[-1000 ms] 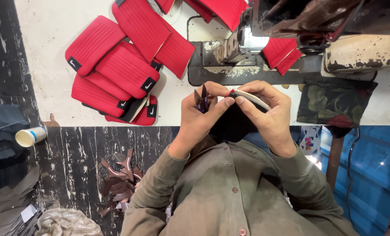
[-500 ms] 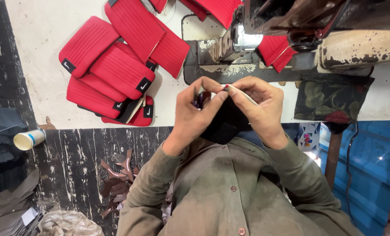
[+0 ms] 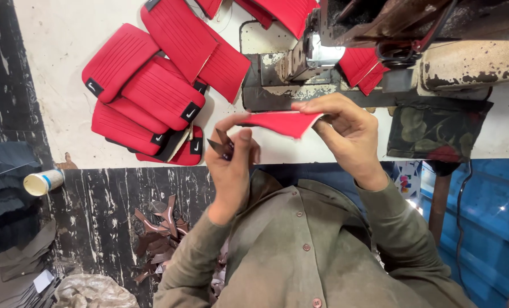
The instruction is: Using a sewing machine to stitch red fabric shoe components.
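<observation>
My left hand [image 3: 231, 165] is closed around a small pair of dark snips [image 3: 220, 147], their points aimed up and left. My right hand [image 3: 346, 134] pinches a flat red padded fabric piece [image 3: 283, 122] by its right end and holds it level above the table edge. The left thumb sits just under the piece's left end. Both hands hover in front of the sewing machine [image 3: 380, 34], over my olive shirt.
A pile of red ribbed pads with black tabs [image 3: 157, 97] lies on the white table [image 3: 55, 51] at left. More red pieces [image 3: 363, 65] lie under the machine. A paper cup [image 3: 42, 181], dark scraps [image 3: 160, 234] and a bag are on the dark floor.
My hands have come apart from a tight grip close together. The piece is now spread out and shows its red face, held by the right hand.
</observation>
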